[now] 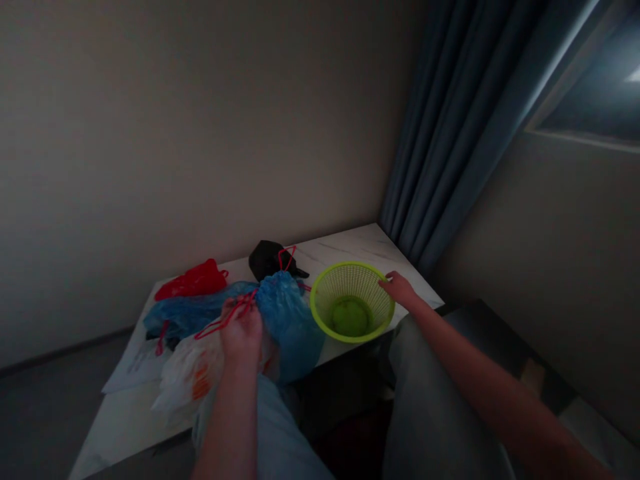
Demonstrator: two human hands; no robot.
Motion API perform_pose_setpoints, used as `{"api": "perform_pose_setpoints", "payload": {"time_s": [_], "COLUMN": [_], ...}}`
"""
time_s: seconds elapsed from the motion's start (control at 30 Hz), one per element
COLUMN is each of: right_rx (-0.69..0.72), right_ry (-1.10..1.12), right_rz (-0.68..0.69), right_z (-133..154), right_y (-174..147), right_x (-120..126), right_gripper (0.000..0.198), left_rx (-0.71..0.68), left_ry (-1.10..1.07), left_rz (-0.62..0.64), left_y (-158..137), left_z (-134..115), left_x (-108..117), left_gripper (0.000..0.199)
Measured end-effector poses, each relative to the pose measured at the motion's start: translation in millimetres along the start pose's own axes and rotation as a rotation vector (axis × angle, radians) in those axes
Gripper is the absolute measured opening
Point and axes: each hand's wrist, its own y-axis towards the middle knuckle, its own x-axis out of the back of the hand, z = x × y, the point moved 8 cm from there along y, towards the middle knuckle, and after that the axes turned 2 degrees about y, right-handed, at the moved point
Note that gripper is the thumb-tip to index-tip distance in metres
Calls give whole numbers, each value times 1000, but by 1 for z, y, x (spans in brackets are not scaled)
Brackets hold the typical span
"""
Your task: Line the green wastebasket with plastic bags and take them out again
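My right hand grips the right rim of a yellow-green plastic basket, which is tilted so its inside faces me and looks bare. Red cord from a blue drawstring bag runs into my left hand, whose fingers are curled on it. The bag's neck is gathered, and its body hangs down beside the basket's left side. Under and beside my left wrist is a white plastic bag with orange print.
Behind the hands on the marble-look table lie a red bag, a black bag and another blue bag. A wall closes off the back, and a blue curtain hangs at the right. My knees are against the front edge.
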Motion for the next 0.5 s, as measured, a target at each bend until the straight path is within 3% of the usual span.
{"api": "perform_pose_setpoints", "payload": {"time_s": [0.13,0.3,0.4,0.5], "right_rx": [-118,-200,-226,-234], "right_ry": [105,164,209,269], "right_rz": [263,335,313,269], "right_z": [-12,-17,-19,-22], "right_y": [3,0,1,3], "right_x": [-17,-21,-20,-16], "right_gripper": [13,12,10,11], "left_rx": [-13,-113,-211,-366], "left_ry": [107,346,740,1240], "left_rz": [20,136,201,217], "left_y": [10,21,21,10], "left_z": [9,7,-6,-26], "left_x": [-17,-34,-31,-18], "left_gripper": [18,18,27,53]}}
